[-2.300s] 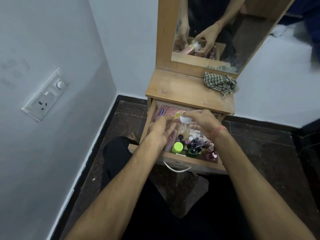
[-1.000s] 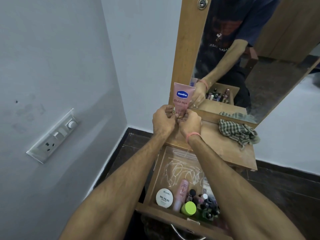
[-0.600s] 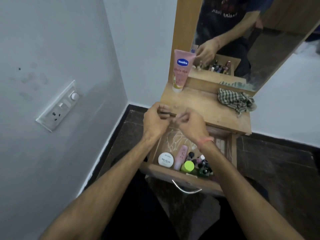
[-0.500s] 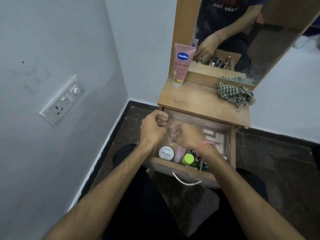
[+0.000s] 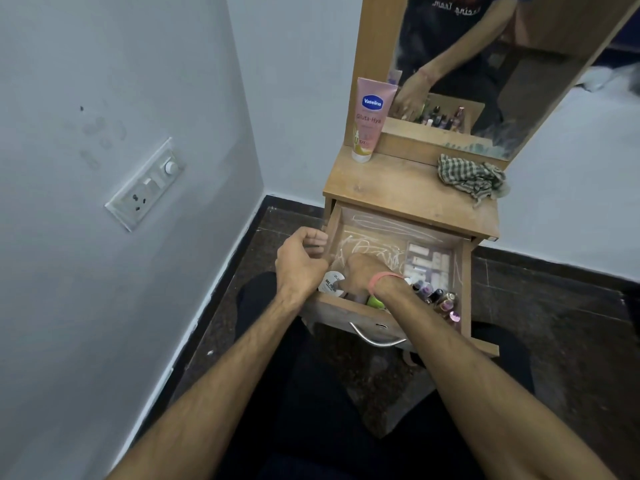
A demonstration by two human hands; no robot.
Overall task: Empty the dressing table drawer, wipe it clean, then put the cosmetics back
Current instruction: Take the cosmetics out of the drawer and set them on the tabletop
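Observation:
The wooden drawer [image 5: 346,310] of the dressing table is pulled open, and its bare floor shows white scribbles. At its front lie a white round jar [image 5: 331,283], a green-capped item [image 5: 375,302] and several small nail polish bottles [image 5: 440,300]. My right hand [image 5: 363,271] reaches down among them beside the jar, its fingers hidden under its back. My left hand [image 5: 300,261] hovers with curled fingers at the drawer's left wall, and I see nothing in it. A pink Vaseline tube [image 5: 372,119] stands cap-down on the table top [image 5: 398,192] against the mirror frame.
A crumpled checked cloth [image 5: 471,180] lies on the table top's right side. A clear box of small items [image 5: 429,261] sits in the drawer's right half. The mirror [image 5: 502,64] rises behind. A wall with a socket plate [image 5: 145,183] closes in on the left.
The pink tube left the drawer and was stood on the table top. Both hands came back down, and the right one now dips among the cosmetics.

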